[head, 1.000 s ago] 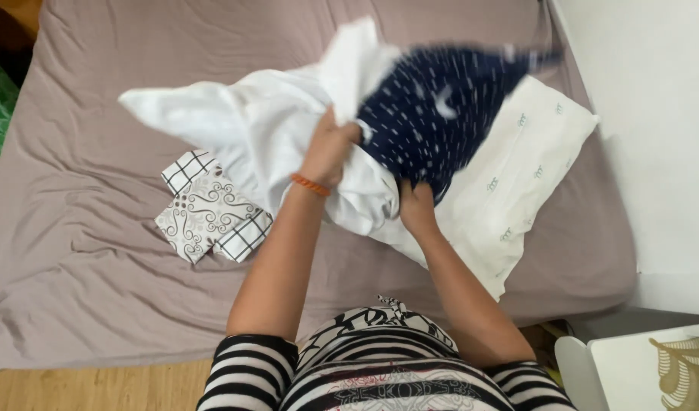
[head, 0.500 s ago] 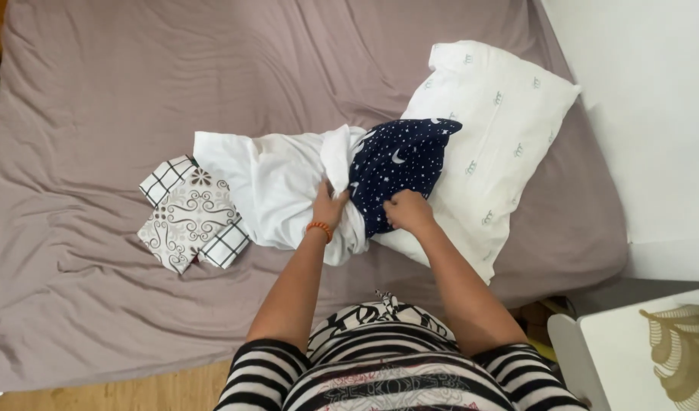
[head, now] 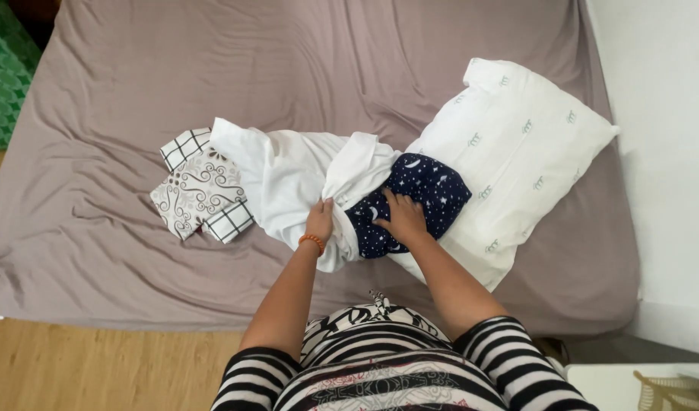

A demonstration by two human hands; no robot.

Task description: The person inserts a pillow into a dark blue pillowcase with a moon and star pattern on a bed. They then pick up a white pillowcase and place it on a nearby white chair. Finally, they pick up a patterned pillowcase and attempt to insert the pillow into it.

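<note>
A person in a striped top leans over a bed covered in a taupe sheet, both hands on a heap of laundry at its middle. The left hand pinches a fold of the white cloth, fingers closed on the fabric; the right hand lies flat and open on the navy star-print garment, pressing rather than gripping. The navy piece sits just right of the white one, touching it and partly overlapping a white pillow, so the right hand is the nearer. The white cloth runs leftward from the grip toward a folded patterned cloth, whose near edge it covers. How much navy fabric is tucked under the white folds cannot be made out.
</note>
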